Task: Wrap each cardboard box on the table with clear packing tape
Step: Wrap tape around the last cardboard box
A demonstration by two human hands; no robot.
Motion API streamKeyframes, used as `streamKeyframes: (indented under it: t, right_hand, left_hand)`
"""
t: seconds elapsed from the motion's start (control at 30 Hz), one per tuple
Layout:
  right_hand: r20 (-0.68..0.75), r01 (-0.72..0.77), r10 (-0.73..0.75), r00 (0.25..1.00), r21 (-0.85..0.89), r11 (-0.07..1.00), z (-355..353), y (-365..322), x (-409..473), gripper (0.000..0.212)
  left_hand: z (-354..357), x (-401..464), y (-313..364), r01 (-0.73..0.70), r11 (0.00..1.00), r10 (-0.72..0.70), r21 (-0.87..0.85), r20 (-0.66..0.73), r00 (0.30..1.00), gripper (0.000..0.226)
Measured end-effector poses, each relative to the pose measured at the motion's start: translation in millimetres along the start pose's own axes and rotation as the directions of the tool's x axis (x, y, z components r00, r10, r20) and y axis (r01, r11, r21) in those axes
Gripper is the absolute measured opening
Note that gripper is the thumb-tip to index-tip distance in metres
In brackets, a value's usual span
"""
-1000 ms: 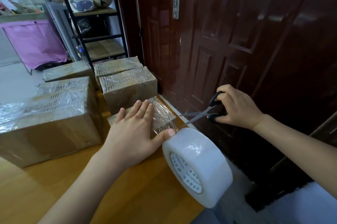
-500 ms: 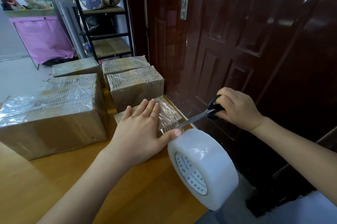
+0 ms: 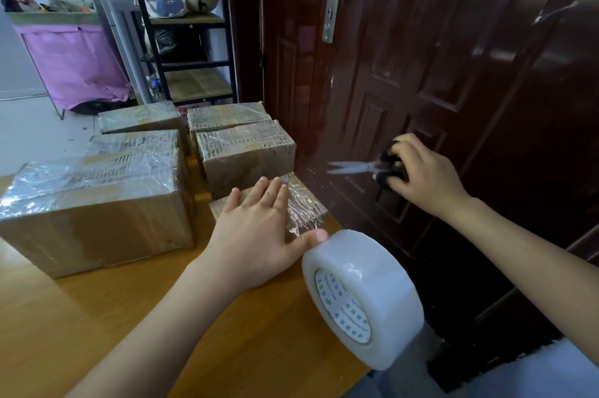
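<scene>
- Left grip lies flat on the small box at the desk's three o'clock edge; right grip clamps scissors.
- Tape roll sits at five o'clock.
- Every visible box looks taped; smoothing remains, I judge.

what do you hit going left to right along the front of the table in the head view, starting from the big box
large taped box → left hand pressing flat on the small box → tape roll → scissors → right hand gripping the handles
</scene>
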State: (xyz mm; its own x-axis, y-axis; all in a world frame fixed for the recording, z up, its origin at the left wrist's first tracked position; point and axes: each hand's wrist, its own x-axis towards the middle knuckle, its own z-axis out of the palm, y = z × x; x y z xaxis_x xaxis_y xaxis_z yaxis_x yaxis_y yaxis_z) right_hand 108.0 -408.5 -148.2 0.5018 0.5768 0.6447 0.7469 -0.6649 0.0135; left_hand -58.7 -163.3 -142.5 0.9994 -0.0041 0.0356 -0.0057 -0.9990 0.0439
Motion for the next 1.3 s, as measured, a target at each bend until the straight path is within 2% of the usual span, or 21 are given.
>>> streamKeyframes:
  t: [0.13,0.33,0.4,0.47,0.63,0.7,0.8,0.9,1.0,1.1,1.2,1.3]
  right_hand:
    - [0.053,-0.154,0.147,0.988,0.169,0.974,-2,-45,54,0.020]
    - [0.308,-0.353,0.297,0.904,0.144,0.924,14,-98,141,0.023]
    - [0.394,-0.346,0.290,0.872,0.079,0.935,24,-109,163,0.020]
    - [0.498,-0.308,0.266,0.826,0.004,0.951,31,-120,179,0.027]
    - [0.659,-0.128,0.193,0.727,-0.146,0.981,29,-140,202,0.039]
    - [0.646,-0.104,0.166,0.745,-0.134,0.986,22,-141,205,0.035]
    - [0.549,-0.170,0.145,0.823,-0.005,0.985,4,-141,195,0.018]
    - [0.527,-0.256,0.152,0.836,0.130,0.958,-28,-147,158,0.025]
    - [0.616,-0.345,0.189,0.764,0.143,0.927,-54,-153,105,0.035]
    - [0.696,-0.525,0.317,0.644,0.101,0.845,-61,-143,64,0.043]
    - [0.789,-0.678,0.370,0.490,0.079,0.730,-62,-136,40,0.036]
    - [0.830,-0.733,0.380,0.407,0.050,0.678,-61,-142,35,0.035]
  left_hand:
    - [0,0,1,0.001,1.000,-0.001,0.001,0.004,1.000,0.124]
    - [0,1,0,-0.009,1.000,0.009,0.000,0.006,1.000,0.124]
    - [1,1,-1,-0.010,1.000,0.010,0.003,0.007,1.000,0.122]
    - [0,2,-1,-0.008,1.000,0.008,-0.004,0.018,1.000,0.116]
    - [-1,1,-1,-0.009,1.000,0.010,-0.004,0.017,1.000,0.112]
    - [0,1,-2,-0.010,1.000,0.010,-0.007,0.015,1.000,0.113]
    - [2,2,-4,-0.018,1.000,0.018,0.002,-0.002,1.000,0.120]
    - [4,2,-4,-0.020,1.000,0.020,-0.003,-0.003,1.000,0.123]
    - [2,2,-4,-0.015,1.000,0.015,-0.007,0.001,1.000,0.125]
    - [0,2,-2,-0.011,1.000,0.010,-0.005,-0.008,1.000,0.127]
    - [0,1,-3,-0.005,1.000,0.005,-0.018,0.005,1.000,0.129]
    - [-1,1,-2,-0.003,1.000,0.003,-0.019,0.003,1.000,0.130]
